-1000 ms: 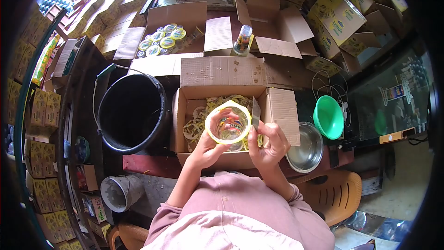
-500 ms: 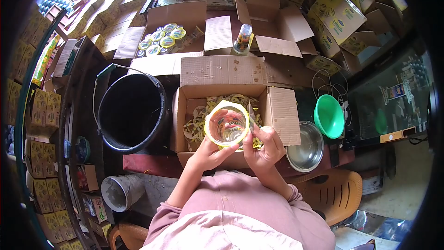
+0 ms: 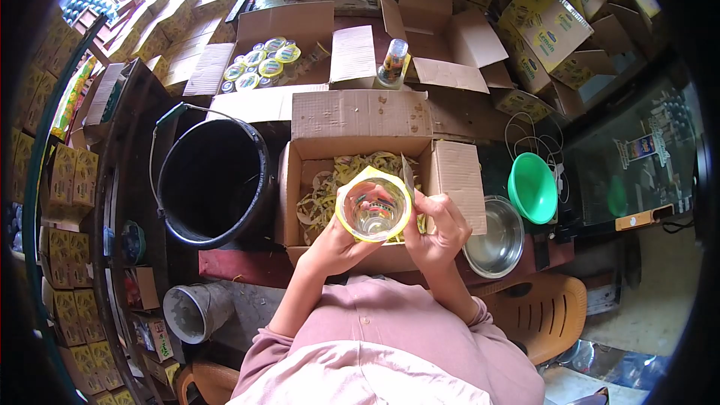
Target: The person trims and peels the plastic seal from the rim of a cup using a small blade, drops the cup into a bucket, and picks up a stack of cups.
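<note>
A clear cup [image 3: 374,214] with a yellow rim and coloured print is tilted so that its mouth faces me. My left hand [image 3: 334,246] is wrapped round its left and lower side. In my right hand [image 3: 437,231] a thin grey blade [image 3: 408,175] is pinched, pointing up along the cup's right edge. Both hands are above an open cardboard box [image 3: 361,114]. Inside the box lie many curled yellow-green strips [image 3: 320,200]. The fingertips behind the cup are hidden.
A black bucket [image 3: 213,184] stands left of the box. On the right are a steel bowl [image 3: 495,238] and a green bowl [image 3: 532,188]. Behind are a box of yellow-lidded cups [image 3: 271,67], stacked cups [image 3: 394,64] and another open box [image 3: 451,82].
The cup has shifted slightly, first left and then back right, and its tilt has varied. The right hand with the blade moved in against the rim, then a little outward again.
</note>
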Tool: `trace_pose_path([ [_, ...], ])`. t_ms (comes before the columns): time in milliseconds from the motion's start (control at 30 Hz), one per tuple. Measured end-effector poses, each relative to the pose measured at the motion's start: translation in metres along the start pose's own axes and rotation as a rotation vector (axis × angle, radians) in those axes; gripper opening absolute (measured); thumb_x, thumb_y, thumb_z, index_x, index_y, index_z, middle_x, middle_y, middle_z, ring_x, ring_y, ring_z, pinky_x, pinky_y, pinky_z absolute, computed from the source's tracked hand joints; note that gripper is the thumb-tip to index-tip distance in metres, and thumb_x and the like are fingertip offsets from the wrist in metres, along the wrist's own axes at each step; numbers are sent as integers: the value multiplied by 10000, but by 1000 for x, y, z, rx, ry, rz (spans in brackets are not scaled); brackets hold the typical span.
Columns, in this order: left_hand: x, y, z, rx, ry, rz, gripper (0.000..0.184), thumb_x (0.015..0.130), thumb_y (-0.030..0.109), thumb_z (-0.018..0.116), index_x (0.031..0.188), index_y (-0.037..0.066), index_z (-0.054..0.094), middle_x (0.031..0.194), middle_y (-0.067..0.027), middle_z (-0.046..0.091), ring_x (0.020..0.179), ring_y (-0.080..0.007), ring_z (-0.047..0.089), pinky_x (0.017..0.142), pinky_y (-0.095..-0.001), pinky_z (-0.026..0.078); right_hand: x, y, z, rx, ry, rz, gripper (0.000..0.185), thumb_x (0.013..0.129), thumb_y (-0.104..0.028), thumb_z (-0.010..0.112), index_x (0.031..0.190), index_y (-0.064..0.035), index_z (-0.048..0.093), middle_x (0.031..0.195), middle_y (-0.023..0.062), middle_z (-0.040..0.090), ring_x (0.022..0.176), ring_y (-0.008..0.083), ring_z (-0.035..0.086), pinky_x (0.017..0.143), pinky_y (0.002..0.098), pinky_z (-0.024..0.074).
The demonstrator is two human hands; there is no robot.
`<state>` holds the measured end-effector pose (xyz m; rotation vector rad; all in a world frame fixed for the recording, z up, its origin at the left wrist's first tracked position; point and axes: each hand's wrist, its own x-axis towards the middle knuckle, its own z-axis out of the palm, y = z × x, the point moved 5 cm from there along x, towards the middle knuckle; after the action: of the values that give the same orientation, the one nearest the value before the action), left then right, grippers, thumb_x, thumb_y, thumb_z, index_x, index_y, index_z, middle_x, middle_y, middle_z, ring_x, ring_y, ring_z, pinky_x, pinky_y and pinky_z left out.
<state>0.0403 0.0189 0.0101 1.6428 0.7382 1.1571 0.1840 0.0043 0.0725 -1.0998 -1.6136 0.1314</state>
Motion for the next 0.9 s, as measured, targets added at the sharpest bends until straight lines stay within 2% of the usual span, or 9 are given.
trace_pose_path([
  [167, 0, 0, -2, -57, 4, -10, 671, 738, 89, 668, 1284, -9, 291, 1186, -137, 430, 1143, -252, 444, 977, -339, 350, 3, 8, 0, 118, -48, 19, 250, 652, 60, 672, 881, -40, 662, 689, 70, 595, 581, 173, 592, 521, 269, 475],
  [333, -2, -4, -6, 90, -27, -28, 646, 714, 97, 676, 1262, 4, 346, 1202, -147, 418, 1137, -257, 446, 972, -345, 356, 2, 7, -1, 65, -58, 4, 232, 656, 59, 673, 868, -34, 663, 693, 77, 604, 592, 173, 600, 522, 268, 475],
  [433, -2, 2, -1, 30, -23, -41, 624, 714, 105, 674, 1248, 5, 368, 1205, -146, 412, 1132, -265, 446, 962, -346, 366, 4, 8, -2, 58, -66, 2, 229, 657, 60, 673, 866, -33, 662, 695, 81, 607, 597, 174, 604, 525, 268, 476],
  [633, -1, 0, -7, -15, -10, -35, 635, 702, 114, 677, 1248, 3, 373, 1199, -143, 412, 1132, -257, 445, 954, -343, 373, 1, 10, -3, 109, -92, 19, 244, 655, 67, 669, 878, -32, 662, 695, 85, 608, 599, 180, 606, 527, 268, 474],
  [733, -1, 1, -7, -18, -44, -96, 645, 687, 116, 671, 1248, 2, 373, 1194, -142, 414, 1129, -252, 446, 958, -342, 368, 3, 8, -3, 105, -104, 23, 229, 661, 68, 666, 869, -28, 661, 696, 87, 610, 598, 182, 608, 527, 265, 474],
  [900, -1, 4, -3, -47, -71, -55, 662, 664, 117, 657, 1250, 1, 373, 1184, -138, 421, 1129, -254, 446, 965, -343, 361, 6, 11, -4, 143, -127, 49, 209, 663, 75, 660, 850, -19, 659, 690, 89, 611, 592, 185, 609, 525, 258, 471],
])
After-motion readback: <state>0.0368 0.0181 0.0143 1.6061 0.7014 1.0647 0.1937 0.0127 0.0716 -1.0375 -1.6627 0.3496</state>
